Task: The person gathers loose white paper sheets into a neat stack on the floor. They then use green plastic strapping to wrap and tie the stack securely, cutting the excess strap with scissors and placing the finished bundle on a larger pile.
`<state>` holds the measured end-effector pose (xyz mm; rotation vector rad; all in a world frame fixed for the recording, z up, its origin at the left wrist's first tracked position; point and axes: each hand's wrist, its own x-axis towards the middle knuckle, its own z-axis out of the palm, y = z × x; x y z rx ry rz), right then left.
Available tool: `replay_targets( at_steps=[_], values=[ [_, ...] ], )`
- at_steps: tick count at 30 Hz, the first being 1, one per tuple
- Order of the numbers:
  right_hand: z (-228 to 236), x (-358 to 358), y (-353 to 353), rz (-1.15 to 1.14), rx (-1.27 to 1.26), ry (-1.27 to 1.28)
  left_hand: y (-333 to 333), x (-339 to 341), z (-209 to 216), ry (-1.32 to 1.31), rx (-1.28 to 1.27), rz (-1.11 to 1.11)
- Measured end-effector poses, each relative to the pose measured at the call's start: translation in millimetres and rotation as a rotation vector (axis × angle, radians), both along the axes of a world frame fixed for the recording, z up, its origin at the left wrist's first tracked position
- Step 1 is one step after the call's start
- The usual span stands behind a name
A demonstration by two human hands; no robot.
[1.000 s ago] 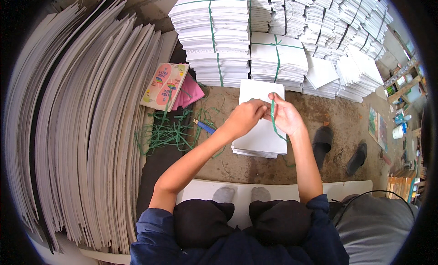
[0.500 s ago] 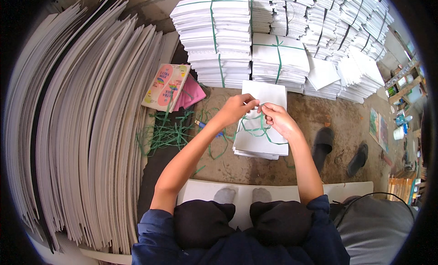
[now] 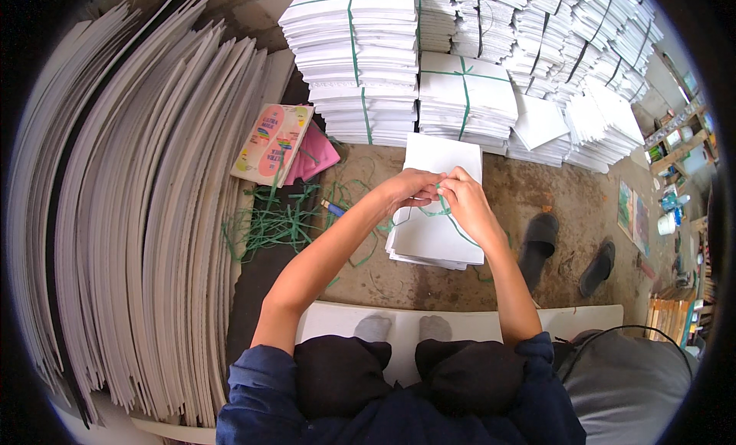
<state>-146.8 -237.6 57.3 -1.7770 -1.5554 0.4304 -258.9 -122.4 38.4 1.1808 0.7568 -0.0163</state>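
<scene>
A stack of white paper sheets lies on the floor in front of me. Over its upper middle my two hands meet, fingertips together. Green plastic twine runs from between the fingers across the top sheet, with a loop toward its lower right edge. My left hand is closed, its fingers pinching the twine. My right hand also pinches the twine, thumb and forefinger against the left fingertips. Whatever knot or crossing lies between the fingers is hidden by them.
Tall sheets stand along my left. Tangled green twine and a blue-handled cutter lie nearby, below a printed card. Tied paper bundles line the back. Dark slippers sit right of the stack.
My hands have come closer together over the stack, the right one turning with its back upward. The twine loops between them have drawn smaller.
</scene>
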Motion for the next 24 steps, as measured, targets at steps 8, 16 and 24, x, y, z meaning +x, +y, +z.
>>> replay_targets(
  at_steps=[8,16,24],
  values=[
    [35.5,9.2,-8.2,-0.008,-0.026,-0.038,-5.5,-4.0,-9.6,-0.172,0.141,0.249],
    [107.8,71.7,-16.3,-0.021,-0.181,-0.709,-12.4,-22.3,-32.0,-0.183,0.392,0.336],
    [94.3,169.3,-11.7,-0.182,-0.048,-0.584,-35.1,-49.9,-54.2,-0.181,0.510,0.351]
  ],
)
